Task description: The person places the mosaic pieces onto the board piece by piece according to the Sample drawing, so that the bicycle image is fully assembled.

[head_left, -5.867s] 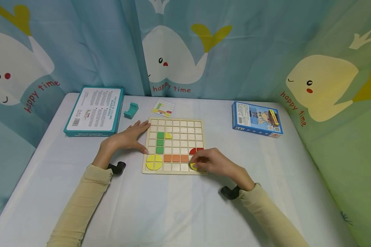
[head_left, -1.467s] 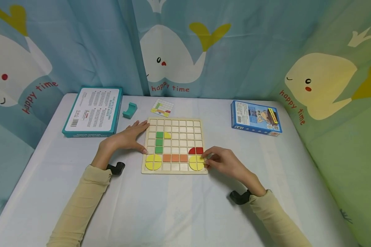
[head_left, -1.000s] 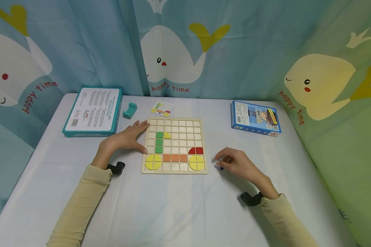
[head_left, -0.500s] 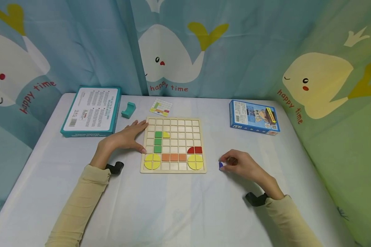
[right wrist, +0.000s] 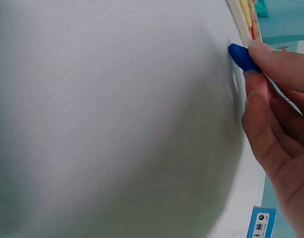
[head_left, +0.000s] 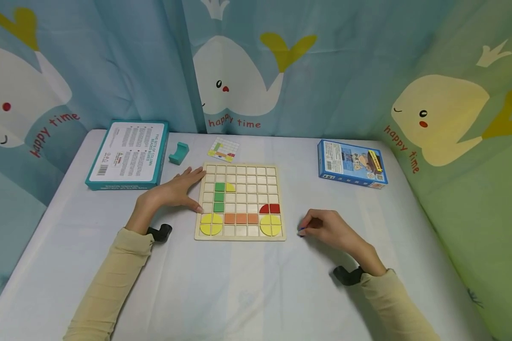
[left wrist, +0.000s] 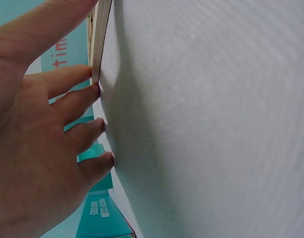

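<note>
A wooden grid board (head_left: pixel 234 238) lies on the table. Set in its squares are green tiles (head_left: pixel 219 197), orange tiles (head_left: pixel 241 218), red pieces (head_left: pixel 274 208) and yellow quarter-circles that form two discs, one at the lower left (head_left: pixel 211 224) and one at the lower right (head_left: pixel 270 225). My left hand (head_left: pixel 177 192) rests at the board's left edge with fingers spread, thumb and fingertips touching it. To the right of the board, my right hand (head_left: pixel 330 229) pinches a small blue tile (right wrist: pixel 243 58) between thumb and finger, low over the cloth. The fingertips partly hide the tile.
Behind the board lies a pattern card (head_left: pixel 224 149) with a coloured grid. A teal block with a curved notch (head_left: pixel 178 153) and a teal-edged box (head_left: pixel 125 154) are at the back left. At the back right is a blue box (head_left: pixel 352 163). A whale-print curtain hangs behind the table.
The lower-right yellow disc has gained pieces and is whole. My right hand has moved right off the board and taken hold of a blue tile, turning it in its fingers. The left hand stays put.
</note>
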The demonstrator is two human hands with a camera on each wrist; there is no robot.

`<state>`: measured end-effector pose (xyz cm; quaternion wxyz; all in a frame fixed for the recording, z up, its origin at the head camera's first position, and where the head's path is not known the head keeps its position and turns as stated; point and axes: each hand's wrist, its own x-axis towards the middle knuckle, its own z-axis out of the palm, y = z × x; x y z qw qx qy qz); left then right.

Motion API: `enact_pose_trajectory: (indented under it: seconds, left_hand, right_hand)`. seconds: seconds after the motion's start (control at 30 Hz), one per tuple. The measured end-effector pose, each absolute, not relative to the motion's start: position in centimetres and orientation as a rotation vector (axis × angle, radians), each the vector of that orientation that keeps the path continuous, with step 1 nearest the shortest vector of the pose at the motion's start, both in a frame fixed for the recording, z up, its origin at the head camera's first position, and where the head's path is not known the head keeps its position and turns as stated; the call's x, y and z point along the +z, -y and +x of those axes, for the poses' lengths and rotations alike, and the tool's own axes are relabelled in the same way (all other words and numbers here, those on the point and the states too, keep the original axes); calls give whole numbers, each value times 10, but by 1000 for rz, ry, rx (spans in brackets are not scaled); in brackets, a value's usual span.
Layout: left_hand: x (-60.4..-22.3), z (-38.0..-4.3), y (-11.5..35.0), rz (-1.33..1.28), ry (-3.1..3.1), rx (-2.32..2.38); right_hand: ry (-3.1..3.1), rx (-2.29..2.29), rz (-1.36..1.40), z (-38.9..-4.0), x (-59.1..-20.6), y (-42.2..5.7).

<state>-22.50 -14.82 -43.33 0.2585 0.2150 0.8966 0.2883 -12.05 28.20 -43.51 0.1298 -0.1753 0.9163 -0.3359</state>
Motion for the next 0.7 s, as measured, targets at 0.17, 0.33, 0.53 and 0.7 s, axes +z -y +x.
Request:
enact_pose_trajectory:
  seconds: [0.17,0.33,0.53,0.7]
  left_hand:
    - [-432,-225,148,583,-2430,787]
    - [-433,-225,148,576,-2429,789]
    - [-434,-226,147,592,-2437,777]
    - [-434,-227,147,594,-2439,771]
  right_hand:
    - [-2623,-1022,-522,-123,-432,-275]
    - [-2578,-1080,-550,-125,-430,-265]
    - [-2513,-1182,-648,-129,-429,-251]
    - [-2560,-1159,-663,-132,-430,-238]
